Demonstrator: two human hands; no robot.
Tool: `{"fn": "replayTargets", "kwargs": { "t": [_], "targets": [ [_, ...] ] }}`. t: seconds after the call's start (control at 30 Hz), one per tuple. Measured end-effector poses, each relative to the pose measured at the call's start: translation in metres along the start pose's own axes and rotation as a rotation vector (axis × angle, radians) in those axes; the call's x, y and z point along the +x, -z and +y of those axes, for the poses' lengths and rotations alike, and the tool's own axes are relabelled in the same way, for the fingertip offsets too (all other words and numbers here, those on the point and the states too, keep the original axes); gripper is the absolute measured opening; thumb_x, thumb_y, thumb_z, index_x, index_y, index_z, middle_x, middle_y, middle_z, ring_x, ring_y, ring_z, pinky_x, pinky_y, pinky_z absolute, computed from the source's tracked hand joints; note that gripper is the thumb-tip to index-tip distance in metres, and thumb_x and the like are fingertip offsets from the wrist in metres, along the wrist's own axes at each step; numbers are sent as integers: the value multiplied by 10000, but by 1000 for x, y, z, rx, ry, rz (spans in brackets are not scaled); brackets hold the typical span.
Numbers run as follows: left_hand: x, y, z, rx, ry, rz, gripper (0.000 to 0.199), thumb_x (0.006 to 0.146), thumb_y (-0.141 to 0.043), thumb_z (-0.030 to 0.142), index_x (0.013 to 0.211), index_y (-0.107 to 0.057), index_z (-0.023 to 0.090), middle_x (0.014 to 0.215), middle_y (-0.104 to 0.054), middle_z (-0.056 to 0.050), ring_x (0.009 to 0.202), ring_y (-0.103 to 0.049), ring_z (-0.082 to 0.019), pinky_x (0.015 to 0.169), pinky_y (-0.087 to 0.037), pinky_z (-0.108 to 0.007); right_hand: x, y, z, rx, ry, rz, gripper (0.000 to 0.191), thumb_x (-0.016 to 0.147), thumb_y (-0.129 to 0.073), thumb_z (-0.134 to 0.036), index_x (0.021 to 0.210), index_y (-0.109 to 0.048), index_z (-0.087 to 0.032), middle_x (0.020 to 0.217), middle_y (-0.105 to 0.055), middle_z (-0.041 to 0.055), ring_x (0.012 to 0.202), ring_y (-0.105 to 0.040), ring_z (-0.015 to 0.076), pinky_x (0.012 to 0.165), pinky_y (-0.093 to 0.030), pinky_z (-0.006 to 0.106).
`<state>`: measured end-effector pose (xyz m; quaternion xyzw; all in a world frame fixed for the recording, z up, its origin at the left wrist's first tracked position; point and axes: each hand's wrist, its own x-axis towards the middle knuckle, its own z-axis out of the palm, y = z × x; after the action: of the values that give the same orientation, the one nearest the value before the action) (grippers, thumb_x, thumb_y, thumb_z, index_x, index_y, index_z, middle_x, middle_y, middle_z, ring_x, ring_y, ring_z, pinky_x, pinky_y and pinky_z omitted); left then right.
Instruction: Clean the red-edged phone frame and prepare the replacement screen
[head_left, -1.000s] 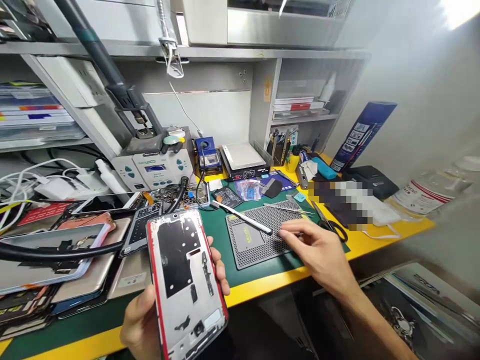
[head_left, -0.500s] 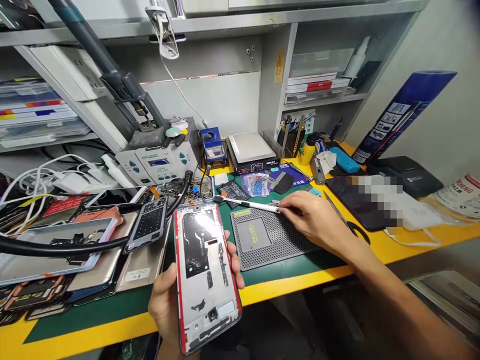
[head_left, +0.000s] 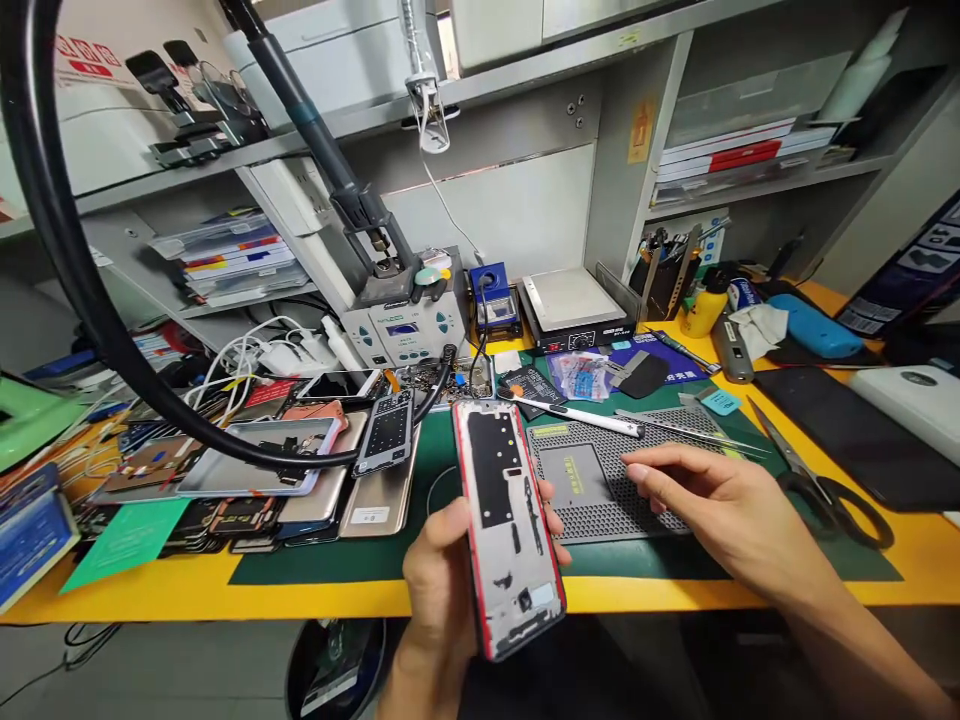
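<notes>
Gripping phone frame (head_left: 504, 550), seemingly stripped yet dark-patched, in left hand (head_left: 436, 560), with empty right hand (head_left: 724, 510) half-spread over grey mat (head_left: 600, 522) at right.

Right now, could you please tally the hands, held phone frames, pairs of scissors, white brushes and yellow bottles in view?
Hands: 2 (left hand, right hand)
Held phone frame: 1
Scissors: 1
White brush: 1
Yellow bottle: 1
Total: 6

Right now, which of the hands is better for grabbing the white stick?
Probably the right. The right hand looks empty and is close to one end of the white stick, while the left hand is busy holding the phone.
</notes>
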<state>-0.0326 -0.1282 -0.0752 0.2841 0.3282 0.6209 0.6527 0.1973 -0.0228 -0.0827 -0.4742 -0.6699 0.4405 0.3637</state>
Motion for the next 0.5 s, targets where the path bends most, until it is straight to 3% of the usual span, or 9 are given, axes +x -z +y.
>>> {"fn": "replayTargets", "kwargs": {
  "t": [0.07, 0.13, 0.2, 0.27, 0.37, 0.5],
  "targets": [
    [3, -9, 11, 307, -30, 45, 508, 824, -671, 542, 1172, -713, 174, 1014, -728, -101, 853, -690, -256, 802, -578, -414, -2, -1, 2, 57, -37, 10, 337, 818, -813, -553, 946, -835, -242, 783, -754, 47, 680, -635, 196, 653, -519, 322],
    [9, -20, 22, 585, -119, 81, 485, 773, -802, 357, 1221, -700, 200, 1141, -719, -98, 964, -668, -259, 852, -545, -389, -5, 1, 6, 125, -57, 26, 343, 811, -828, -541, 965, -825, -235, 725, -718, 28, 651, -614, 178, 641, -512, 313],
    [15, -30, 30, 1144, -353, 117, 618, 751, -794, 332, 1329, -636, 183, 1241, -689, -122, 1053, -659, -294, 909, -547, -436, -8, 4, 9, 200, -65, 41, 338, 808, -839, -525, 970, -815, -228, 701, -700, 17, 653, -615, 173, 642, -513, 307],
    [18, -36, 31, 1548, -553, 119, 739, 743, -751, 363, 1407, -562, 99, 1287, -669, -178, 1124, -654, -342, 955, -556, -504, -14, 7, 11, 276, -73, 51, 321, 804, -852, -501, 974, -810, -232, 699, -695, 9, 654, -620, 167, 634, -514, 297],
    [17, -38, 26, 1738, -700, 101, 815, 751, -717, 357, 1450, -491, 3, 1241, -682, -221, 1103, -668, -361, 927, -584, -533, -26, 11, 12, 384, -96, 64, 288, 784, -880, -461, 972, -816, -252, 730, -716, 7, 651, -640, 152, 628, -525, 277],
    [11, -35, 20, 1813, -811, 98, 825, 776, -715, 340, 1477, -447, -4, 1137, -702, -196, 989, -681, -338, 831, -607, -520, -41, 9, 10, 493, -140, 65, 244, 771, -901, -415, 954, -836, -268, 779, -756, 17, 662, -674, 145, 656, -560, 266]
  ]
}}
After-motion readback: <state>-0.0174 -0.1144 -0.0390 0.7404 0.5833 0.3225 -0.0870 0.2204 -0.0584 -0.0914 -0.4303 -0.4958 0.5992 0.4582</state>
